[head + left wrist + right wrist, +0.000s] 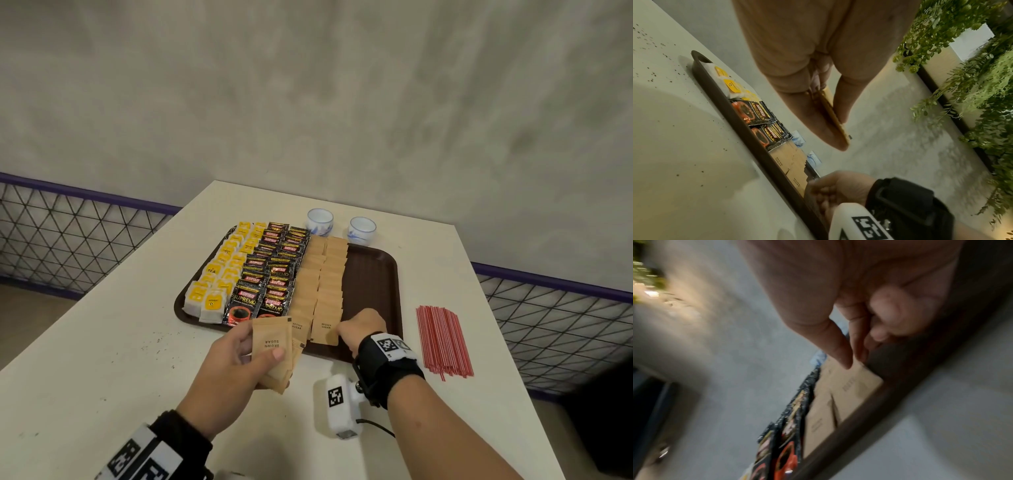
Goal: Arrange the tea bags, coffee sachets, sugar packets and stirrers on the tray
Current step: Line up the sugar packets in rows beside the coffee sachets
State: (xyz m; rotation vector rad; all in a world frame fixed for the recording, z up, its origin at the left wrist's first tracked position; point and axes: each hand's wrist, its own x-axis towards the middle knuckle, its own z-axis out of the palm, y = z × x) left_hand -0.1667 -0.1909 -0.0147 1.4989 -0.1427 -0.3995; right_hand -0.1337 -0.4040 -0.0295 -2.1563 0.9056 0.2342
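Spare sugar packets [276, 356] fanned in left hand [233, 363], thumb clamped on top, just off tray [373, 274] near edge; right hand [363, 329] fingertips pinch the nearest laid packet [324, 327] in the sugar rows; risk: nudge skews neighbours, or fan slips w/ loose thumb; right-wrist view blurred, stirrers [443, 341] beyond right knuckles untouched.

Left hand [236, 356] raised just short of the tray's [376, 260] near edge, palm turned up toward the head camera, thumb pressed across a small stack of brown sugar packets [274, 353], fingers curled beneath. Right hand [363, 329] lowered over the tray's near edge, knuckles up, thumb and forefinger pinching the corner of a packet lying there, other fingers folded in. Both wrists strapped.
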